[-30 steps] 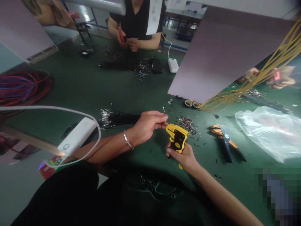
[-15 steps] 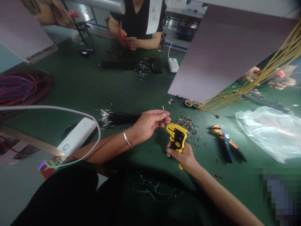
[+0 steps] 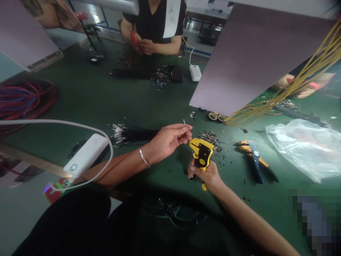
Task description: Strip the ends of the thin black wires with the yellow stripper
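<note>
Yellow wire stripper (image 3: 204, 152), round label (image 3: 202, 161) illegible

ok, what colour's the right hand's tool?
The tool is yellow with a black side panel; best seen in the head view.

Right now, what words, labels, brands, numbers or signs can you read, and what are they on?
Nothing is legible.
White strip on the person opposite: dark marks, too blurred.
Yellow tool in your right hand: oval label, too small.
White power bank: faint marks, too blurred.
Pliers: round badge, too small.
</note>
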`<state>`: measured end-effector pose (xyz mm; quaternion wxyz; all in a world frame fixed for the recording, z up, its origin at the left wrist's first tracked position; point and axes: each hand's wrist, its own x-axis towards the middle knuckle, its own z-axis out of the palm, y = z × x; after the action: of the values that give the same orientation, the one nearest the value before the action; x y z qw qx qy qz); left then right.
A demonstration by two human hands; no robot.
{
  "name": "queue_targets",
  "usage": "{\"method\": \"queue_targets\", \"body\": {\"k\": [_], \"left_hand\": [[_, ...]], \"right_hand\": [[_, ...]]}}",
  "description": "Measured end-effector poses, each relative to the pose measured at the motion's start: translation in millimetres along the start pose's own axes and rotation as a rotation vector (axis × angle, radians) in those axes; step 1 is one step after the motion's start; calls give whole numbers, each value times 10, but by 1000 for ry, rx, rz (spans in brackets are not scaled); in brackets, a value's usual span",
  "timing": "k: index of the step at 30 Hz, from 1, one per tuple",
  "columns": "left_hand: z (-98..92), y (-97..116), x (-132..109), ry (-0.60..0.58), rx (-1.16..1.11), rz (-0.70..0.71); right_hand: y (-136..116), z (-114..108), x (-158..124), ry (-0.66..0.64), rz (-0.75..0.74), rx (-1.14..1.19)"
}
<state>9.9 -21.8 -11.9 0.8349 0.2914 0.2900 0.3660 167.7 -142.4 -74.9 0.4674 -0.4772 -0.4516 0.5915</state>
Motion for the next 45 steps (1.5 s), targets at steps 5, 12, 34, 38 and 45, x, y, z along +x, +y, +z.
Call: {"method": "queue_targets", "body": {"k": [5, 12, 34, 38, 45], "left_hand": [[22, 4, -15, 19, 29, -18], [58, 47, -76, 28, 127, 9], [51, 63, -60, -11, 72, 96], [116, 1, -109, 20, 40, 59], [130, 9, -150, 82, 158, 148]], "right_hand": [[-39, 6, 3, 8, 5, -30], [-46, 24, 10, 39, 32, -6], [-181, -109, 77, 153, -89, 211], [-123, -26, 80, 132, -52, 179], [-61, -13, 81, 155, -40, 181]]}}
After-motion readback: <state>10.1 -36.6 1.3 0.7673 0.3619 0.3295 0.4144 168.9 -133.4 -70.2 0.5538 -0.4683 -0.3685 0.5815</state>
